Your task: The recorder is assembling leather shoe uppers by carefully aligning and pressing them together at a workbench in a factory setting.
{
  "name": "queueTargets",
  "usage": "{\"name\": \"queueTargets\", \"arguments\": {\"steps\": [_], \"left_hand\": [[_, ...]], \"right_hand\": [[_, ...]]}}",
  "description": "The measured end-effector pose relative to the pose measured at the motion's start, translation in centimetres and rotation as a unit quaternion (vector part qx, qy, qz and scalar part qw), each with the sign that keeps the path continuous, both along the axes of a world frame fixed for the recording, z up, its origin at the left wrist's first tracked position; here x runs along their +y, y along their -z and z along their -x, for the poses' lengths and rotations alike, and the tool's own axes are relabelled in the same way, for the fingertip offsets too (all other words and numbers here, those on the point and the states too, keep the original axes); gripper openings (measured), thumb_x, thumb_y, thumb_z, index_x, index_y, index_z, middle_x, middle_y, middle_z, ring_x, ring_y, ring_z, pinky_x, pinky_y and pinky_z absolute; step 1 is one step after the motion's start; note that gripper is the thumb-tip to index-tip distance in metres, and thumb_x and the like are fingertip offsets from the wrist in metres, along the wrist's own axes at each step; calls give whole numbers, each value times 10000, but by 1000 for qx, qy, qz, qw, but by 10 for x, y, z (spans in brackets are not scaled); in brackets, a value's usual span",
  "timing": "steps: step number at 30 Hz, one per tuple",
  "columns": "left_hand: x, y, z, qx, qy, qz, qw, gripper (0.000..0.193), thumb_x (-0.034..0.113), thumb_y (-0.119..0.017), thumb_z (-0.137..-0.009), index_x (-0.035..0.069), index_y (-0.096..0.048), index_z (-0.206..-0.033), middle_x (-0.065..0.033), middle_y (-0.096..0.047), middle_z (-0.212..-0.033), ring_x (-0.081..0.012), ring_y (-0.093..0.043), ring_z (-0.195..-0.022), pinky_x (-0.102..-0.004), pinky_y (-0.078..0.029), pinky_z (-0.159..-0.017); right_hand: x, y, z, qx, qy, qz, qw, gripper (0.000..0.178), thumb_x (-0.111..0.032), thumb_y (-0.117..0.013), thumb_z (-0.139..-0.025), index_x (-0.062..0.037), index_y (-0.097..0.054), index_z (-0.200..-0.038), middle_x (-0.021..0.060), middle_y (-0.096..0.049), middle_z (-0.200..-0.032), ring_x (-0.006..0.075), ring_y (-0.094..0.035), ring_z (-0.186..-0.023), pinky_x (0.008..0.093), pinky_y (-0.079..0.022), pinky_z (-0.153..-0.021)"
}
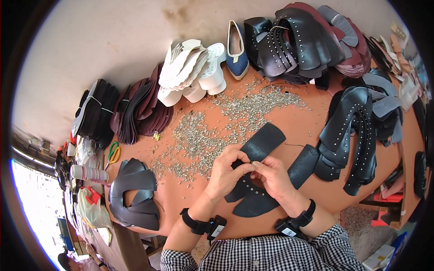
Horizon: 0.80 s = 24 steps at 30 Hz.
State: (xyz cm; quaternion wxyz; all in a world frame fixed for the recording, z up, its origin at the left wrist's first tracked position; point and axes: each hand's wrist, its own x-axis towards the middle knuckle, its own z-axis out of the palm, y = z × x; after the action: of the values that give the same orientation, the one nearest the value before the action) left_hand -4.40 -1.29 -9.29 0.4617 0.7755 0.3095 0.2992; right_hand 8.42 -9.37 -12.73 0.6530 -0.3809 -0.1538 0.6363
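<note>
My left hand [229, 170] and my right hand [274, 177] meet above the table, thumbs and fingertips pinched together at a curved black leather piece [263, 141]. Its dark arms spread out past my fingers, one up and away, another [304, 166] to the right. Small silver studs [257, 191] run along the part beneath my hands. Whatever tiny thing may sit between the fingertips is hidden. Just beyond my left hand, a wide scatter of loose silver studs [194, 142] covers the brown tabletop [174, 198].
At left lie plain black leather pieces [118, 198] and green-and-orange-handled scissors [113, 153]. Along the wall stand bundled dark pieces [93, 108], white moulded blocks [212, 67] and a blue wedge shoe [237, 58]. Studded black pieces pile up at back [303, 38] and right [348, 131].
</note>
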Motion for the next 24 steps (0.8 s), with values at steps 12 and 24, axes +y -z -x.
{"name": "queueTargets", "arguments": {"steps": [12, 24], "left_hand": [[-3, -3, 1, -5, -39, -109, 993, 126, -26, -601, -728, 1, -522, -822, -120, -521, -980, -243, -536, -876, -304, -434, -760], [-14, -36, 14, -3, -142, 218, 966, 56, 22, -603, -778, -12, -613, -821, -46, -589, -654, -65, -532, -567, -193, -429, -512]], "right_hand": [[1, -20, 4, -92, 55, 75, 991, 93, -114, -572, -830, -23, -583, -821, 11, -573, -699, 47, -518, -566, 161, -405, -498], [3, 10, 5, -124, 74, 27, 989, 82, -38, -531, -837, -12, -522, -760, -39, -456, -546, 29, -423, -434, 188, -313, -364]]}}
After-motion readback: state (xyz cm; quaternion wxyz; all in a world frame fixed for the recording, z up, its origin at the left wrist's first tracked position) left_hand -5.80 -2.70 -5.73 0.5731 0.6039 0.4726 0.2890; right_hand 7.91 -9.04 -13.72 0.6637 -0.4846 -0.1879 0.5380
